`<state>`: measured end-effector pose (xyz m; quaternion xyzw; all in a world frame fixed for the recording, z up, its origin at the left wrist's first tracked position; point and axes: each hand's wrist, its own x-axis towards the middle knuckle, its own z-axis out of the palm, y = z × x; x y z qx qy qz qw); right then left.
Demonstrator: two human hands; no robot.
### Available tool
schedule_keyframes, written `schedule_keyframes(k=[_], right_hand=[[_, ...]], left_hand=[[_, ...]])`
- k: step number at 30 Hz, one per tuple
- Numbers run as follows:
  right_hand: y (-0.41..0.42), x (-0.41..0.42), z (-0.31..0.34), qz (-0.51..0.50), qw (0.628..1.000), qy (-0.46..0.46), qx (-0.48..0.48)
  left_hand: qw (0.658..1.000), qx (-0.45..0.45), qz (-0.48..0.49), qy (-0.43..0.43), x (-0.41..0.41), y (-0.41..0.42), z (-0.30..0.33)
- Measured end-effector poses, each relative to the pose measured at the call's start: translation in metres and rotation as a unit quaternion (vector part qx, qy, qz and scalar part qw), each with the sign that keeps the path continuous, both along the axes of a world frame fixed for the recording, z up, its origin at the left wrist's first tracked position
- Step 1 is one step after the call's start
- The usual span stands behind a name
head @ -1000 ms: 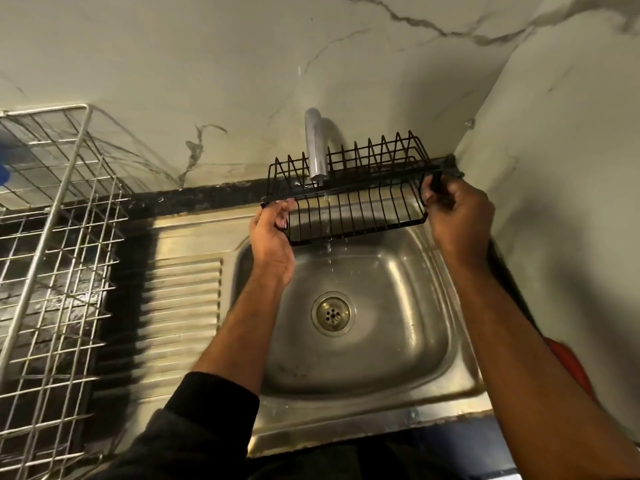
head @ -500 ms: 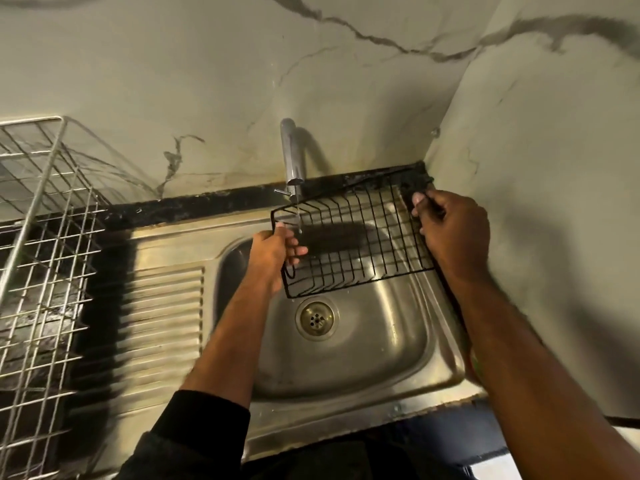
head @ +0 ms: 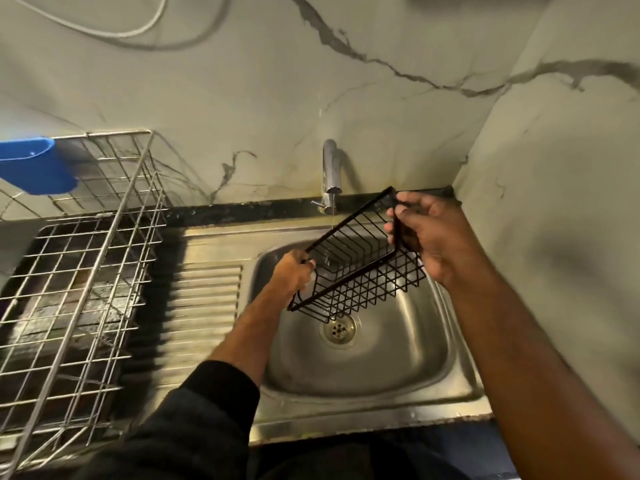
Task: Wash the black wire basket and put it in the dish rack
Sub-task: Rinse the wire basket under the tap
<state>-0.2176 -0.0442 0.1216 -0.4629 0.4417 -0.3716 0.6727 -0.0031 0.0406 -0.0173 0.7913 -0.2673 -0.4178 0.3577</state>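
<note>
- The black wire basket hangs tilted over the sink, its low end just above the drain and its high end up near the tap, with a thin stream of water running down through the wires.
- The left hand pinches the basket's low left corner, fingers curled round the rim wire; the right hand grips the raised short end, fingers curled over the rim and thumb beneath.
- Risk, as I judge it: wet, thin wire held only at two ends could slip from the left pinch, dropping the low end into the sink bowl.
- Another likely risk: the raised corner sits close beside the tap spout, so turning the basket further could knock it.
- The basket holds nothing but passing water; the sink bowl holds only a wet film around the drain.
- Left of the sink, beyond its ribbed drainboard, the dish rack stands with no dishes visible inside; a blue plastic holder hangs on its far edge, contents hidden.
</note>
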Motion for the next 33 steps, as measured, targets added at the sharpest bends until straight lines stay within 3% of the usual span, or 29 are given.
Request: schedule_keyframes(k=[6, 18, 22, 25, 28, 33], right_hand=[[0.0, 0.009, -0.002, 0.016, 1.0, 0.002, 0.017], [-0.024, 0.015, -0.009, 0.023, 0.998, -0.029, 0.053], [-0.033, 0.017, -0.021, 0.024, 0.999, -0.018, 0.037], [-0.039, 0.015, -0.037, 0.022, 0.999, 0.006, 0.035], [-0.041, 0.01, -0.054, 0.013, 0.998, 0.055, -0.004], [-0.041, 0.004, -0.059, 0.06, 0.995, 0.069, -0.035]], left_hand=[[0.996, 0.035, 0.004, -0.083, 0.005, 0.01, -0.008], [0.991, 0.104, -0.02, -0.086, 0.034, 0.01, -0.015], [0.992, 0.118, 0.02, -0.05, 0.044, 0.021, 0.012], [0.993, 0.07, 0.087, 0.041, 0.054, 0.033, 0.028], [0.971, -0.026, 0.177, 0.156, 0.051, 0.047, 0.037], [0.961, -0.142, 0.187, 0.147, 0.027, 0.066, 0.049]])
